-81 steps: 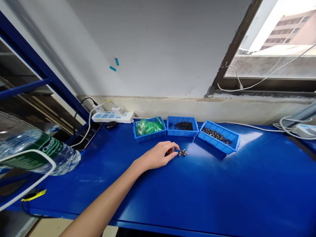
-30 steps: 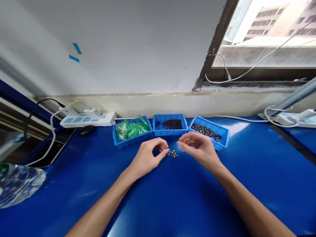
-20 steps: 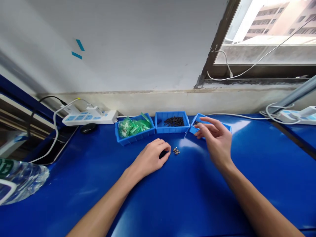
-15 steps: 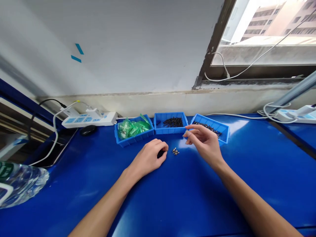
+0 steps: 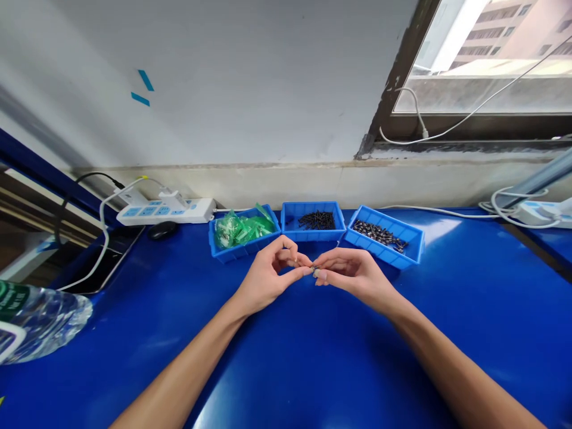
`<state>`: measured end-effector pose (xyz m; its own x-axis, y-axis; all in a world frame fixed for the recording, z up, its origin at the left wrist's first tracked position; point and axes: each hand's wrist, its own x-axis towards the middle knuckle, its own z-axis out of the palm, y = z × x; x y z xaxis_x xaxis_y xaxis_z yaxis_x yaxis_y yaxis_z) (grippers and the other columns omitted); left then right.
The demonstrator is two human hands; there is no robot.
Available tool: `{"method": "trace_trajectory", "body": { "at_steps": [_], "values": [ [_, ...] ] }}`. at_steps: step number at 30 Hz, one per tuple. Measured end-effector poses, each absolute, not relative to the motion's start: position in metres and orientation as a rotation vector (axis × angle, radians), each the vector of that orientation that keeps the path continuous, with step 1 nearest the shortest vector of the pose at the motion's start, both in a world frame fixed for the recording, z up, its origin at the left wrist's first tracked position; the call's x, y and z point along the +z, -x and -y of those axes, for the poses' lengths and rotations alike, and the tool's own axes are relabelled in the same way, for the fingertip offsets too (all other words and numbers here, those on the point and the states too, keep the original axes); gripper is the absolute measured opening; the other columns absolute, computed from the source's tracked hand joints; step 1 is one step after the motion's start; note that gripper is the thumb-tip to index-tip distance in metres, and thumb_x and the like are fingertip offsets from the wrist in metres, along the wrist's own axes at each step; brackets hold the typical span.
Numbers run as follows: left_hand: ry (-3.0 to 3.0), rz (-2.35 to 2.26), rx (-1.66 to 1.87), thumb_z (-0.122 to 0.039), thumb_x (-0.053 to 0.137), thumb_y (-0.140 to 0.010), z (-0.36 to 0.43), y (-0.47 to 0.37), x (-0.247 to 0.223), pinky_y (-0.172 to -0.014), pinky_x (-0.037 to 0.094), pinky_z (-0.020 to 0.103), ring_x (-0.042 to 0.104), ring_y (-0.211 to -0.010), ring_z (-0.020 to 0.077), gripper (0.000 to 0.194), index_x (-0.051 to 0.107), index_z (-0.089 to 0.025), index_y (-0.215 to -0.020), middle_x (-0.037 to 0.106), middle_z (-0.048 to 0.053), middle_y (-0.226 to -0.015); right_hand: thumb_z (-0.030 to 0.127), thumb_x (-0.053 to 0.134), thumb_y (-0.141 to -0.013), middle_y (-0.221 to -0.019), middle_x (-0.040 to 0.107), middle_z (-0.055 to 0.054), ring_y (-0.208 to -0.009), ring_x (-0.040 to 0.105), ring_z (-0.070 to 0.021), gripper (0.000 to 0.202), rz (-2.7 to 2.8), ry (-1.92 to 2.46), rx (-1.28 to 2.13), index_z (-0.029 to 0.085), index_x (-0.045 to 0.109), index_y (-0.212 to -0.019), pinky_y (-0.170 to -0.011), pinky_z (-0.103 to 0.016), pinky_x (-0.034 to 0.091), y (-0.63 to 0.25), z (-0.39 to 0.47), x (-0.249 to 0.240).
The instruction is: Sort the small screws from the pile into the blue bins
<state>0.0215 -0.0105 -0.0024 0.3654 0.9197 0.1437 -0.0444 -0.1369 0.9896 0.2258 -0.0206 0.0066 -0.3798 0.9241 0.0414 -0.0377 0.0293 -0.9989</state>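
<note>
Nearest, two bare forearms run up over the blue table [image 5: 313,369] and meet at its middle. The left hand [image 5: 268,277] and right hand [image 5: 353,274] are fingertip to fingertip, each pinched narrow, thumb against forefinger. Between the tips sits one small metal part [image 5: 314,271], held just above the table surface; both pinches appear to touch it. It is too small to read its long axis or which way it points.

At the near left edge lies one clear water bottle [image 5: 40,316] on its side.

Beyond the hands stand three blue bins in a row: the left bin [image 5: 232,253] holds green packets, the middle bin [image 5: 313,232] dark screws, the right bin [image 5: 402,253], skewed to the row, small metal pieces. Contents too many to count.

Further left, one white power strip [image 5: 165,211] with plugs in it; one black oval object [image 5: 162,230] just in front of it. Wall and window [image 5: 482,65] behind.
</note>
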Motion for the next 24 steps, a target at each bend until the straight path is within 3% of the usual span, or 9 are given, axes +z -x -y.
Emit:
{"method": "trace_trajectory", "body": {
  "at_steps": [4,7,12,16,24],
  "values": [
    [-1.563,-0.871,1.045,-0.032,0.074,-0.087,0.01,-0.024,-0.007,-0.08,0.059,0.033,0.074,-0.081,0.0183,0.024,0.053,-0.02,-0.088,0.076,0.004,-0.091,0.038,0.087,-0.075,-0.07,0.076,-0.005,-0.066,0.073,-0.0186,0.026,1.437,0.99,1.499,0.016,0.077,-0.084,-0.065,-0.031,0.06,-0.226,0.02,0.008],
    [-1.902,-0.953,1.051,-0.023,0.064,-0.095,0.011,-0.024,-0.012,-0.087,0.058,0.035,0.072,-0.09,0.019,0.005,0.065,-0.019,-0.096,0.076,0.005,-0.097,0.037,0.083,-0.08,-0.076,0.078,-0.006,-0.067,0.074,-0.0189,0.022,1.359,1.029,1.303,0.017,0.079,-0.087,-0.066,-0.032,0.061,-0.229,0.018,0.009],
    [-2.406,-0.848,0.853,-0.016,0.051,-0.102,0.013,-0.023,-0.019,-0.099,0.056,0.042,0.063,-0.114,0.0237,0.025,0.069,-0.02,-0.118,0.074,0.01,-0.118,0.03,0.072,-0.084,-0.101,0.079,-0.009,-0.071,0.075,-0.019,0.025,0.967,1.142,0.775,0.02,0.075,-0.107,-0.063,-0.033,0.061,-0.235,0.015,0.014],
    [-2.524,-0.859,0.758,-0.017,0.05,-0.103,0.012,-0.022,-0.023,-0.094,0.058,0.041,0.064,-0.108,0.0238,0.026,0.072,-0.02,-0.116,0.074,0.01,-0.115,0.031,0.072,-0.082,-0.112,0.077,-0.009,-0.072,0.074,-0.0185,0.033,0.943,1.171,0.716,0.023,0.07,-0.114,-0.062,-0.032,0.061,-0.235,0.015,0.015],
    [-2.354,-1.071,0.851,-0.015,0.061,-0.095,0.006,-0.016,-0.023,-0.085,0.058,0.036,0.07,-0.089,0.0217,0.014,0.073,-0.019,-0.1,0.077,0.007,-0.095,0.036,0.067,-0.086,-0.081,0.077,-0.005,-0.06,0.07,-0.0168,0.023,1.302,1.154,0.858,0.019,0.069,-0.101,-0.059,-0.031,0.058,-0.228,0.018,0.014]
  ]
}}
